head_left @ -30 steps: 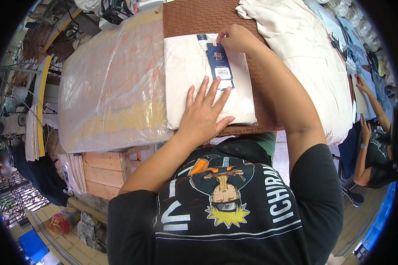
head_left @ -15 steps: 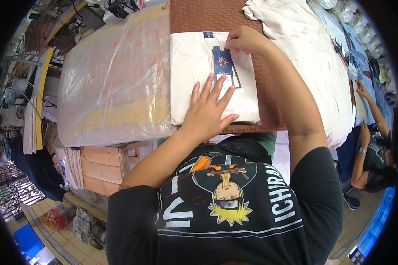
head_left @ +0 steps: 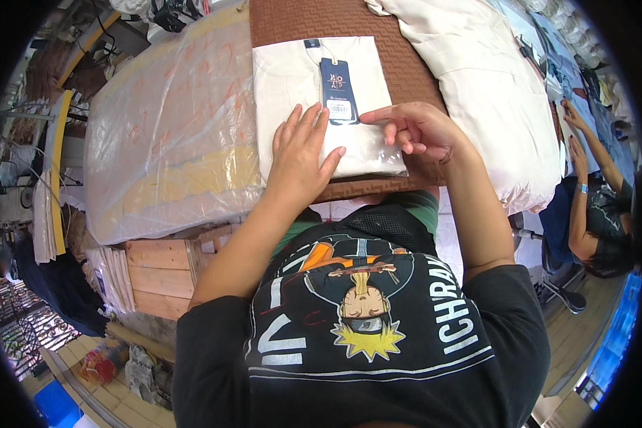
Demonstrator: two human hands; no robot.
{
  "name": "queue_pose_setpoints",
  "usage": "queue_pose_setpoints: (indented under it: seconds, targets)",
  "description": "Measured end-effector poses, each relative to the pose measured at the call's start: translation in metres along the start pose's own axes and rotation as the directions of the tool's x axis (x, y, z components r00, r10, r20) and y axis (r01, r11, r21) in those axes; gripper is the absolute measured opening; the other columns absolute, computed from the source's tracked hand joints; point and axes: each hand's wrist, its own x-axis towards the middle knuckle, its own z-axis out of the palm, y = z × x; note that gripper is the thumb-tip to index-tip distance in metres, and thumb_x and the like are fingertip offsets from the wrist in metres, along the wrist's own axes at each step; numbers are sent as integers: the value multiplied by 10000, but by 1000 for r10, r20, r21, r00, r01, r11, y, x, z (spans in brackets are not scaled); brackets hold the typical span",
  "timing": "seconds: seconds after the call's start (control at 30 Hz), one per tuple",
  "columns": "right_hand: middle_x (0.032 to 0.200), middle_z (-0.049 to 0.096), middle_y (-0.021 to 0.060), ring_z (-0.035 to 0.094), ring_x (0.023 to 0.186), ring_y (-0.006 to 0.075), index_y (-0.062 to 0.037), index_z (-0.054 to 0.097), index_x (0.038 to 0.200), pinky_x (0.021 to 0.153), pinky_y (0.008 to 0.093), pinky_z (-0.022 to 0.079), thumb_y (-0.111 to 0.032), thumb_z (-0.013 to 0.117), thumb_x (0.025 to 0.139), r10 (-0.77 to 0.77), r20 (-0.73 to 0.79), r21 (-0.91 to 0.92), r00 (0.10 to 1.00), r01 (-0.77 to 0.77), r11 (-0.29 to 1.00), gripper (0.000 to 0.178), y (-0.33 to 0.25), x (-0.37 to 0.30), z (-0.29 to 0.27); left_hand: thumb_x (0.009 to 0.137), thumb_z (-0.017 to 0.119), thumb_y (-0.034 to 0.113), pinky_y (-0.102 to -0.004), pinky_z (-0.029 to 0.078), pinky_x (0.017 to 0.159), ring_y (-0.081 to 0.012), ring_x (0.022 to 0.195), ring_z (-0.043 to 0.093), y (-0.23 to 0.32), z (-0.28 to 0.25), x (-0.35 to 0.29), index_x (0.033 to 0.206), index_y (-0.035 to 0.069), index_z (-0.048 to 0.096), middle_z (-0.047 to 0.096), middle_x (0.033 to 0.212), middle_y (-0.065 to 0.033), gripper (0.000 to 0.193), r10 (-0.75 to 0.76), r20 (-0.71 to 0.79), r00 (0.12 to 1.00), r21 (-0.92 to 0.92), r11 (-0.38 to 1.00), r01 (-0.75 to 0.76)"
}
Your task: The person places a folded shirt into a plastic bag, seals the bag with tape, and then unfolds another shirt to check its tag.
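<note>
A folded cream garment (head_left: 282,75) in a clear plastic bag lies on the brown textured cloth. On its front is a dark blue hang tag (head_left: 337,89) with a white label near its lower end, looped by a thin string. Flat across the bag rests my left hand (head_left: 299,153), fingers extended, their tips beside the tag's lower left edge. My right hand (head_left: 421,132) is over the bag's right side with nothing visible in it. Its index finger stretches to the tag's lower right corner, while its other fingers curl loosely.
A large plastic-wrapped bundle (head_left: 171,135) sits left of the brown cloth (head_left: 406,71). Cream garments (head_left: 492,107) are heaped on the right. Below the bundle stands a wooden crate (head_left: 160,274). Another person's hands (head_left: 578,153) work at the far right beside blue garments.
My right hand has come down from the tag's top to its lower corner, its pinch loosened. The tag lies straighter. My left hand stays flat, and the whole view has shifted slightly.
</note>
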Motion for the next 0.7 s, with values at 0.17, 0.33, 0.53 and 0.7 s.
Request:
queue_pose_setpoints:
  seconds: [0.17, 0.33, 0.53, 0.7]
  targets:
    - [739, 649, 78, 603, 512, 80, 76, 533, 1181, 345, 144, 359, -162, 421, 918, -2, 122, 127, 993, -13, 992, 372, 7, 3, -6, 828, 628, 261, -439, 258, 1053, -347, 1309, 310, -2, 1, 2, 1298, 24, 465, 421, 1364, -150, 551, 15, 22, 1000, 5, 1000, -15]
    - [697, 643, 30, 596, 519, 57, -13, 573, 1184, 386, 153, 378, -179, 439, 921, -180, -139, -400, 974, 111, 910, 338, -20, 5, 16, 841, 592, 364, -513, 216, 1058, -371, 1326, 268, 1, -7, 13, 1287, 30, 479, 365, 1398, -168, 569, 21, 23, 1000, 42, 999, -22]
    - [1451, 283, 183, 213, 1360, 360, -112, 372, 1382, 1067, 521, 208, -417, 411, 932, -722, 204, -977, 661, 179, -113, 546, -5, 73, 35, 818, 573, 457, -597, 152, 1056, -365, 1346, 237, 1, 23, 22, 1273, 62, 513, 339, 1422, -160, 605, 52, 79, 996, 158, 985, -64]
    - [1445, 324, 154, 194, 1382, 282, -46, 472, 1314, 1121, 395, 110, -271, 400, 947, -652, 124, -941, 748, 297, 161, 436, 14, 86, 11, 776, 617, 453, -611, 122, 1059, -377, 1332, 252, 16, 13, 24, 1238, 76, 526, 392, 1375, -144, 604, 4, 210, 978, 87, 996, -23]
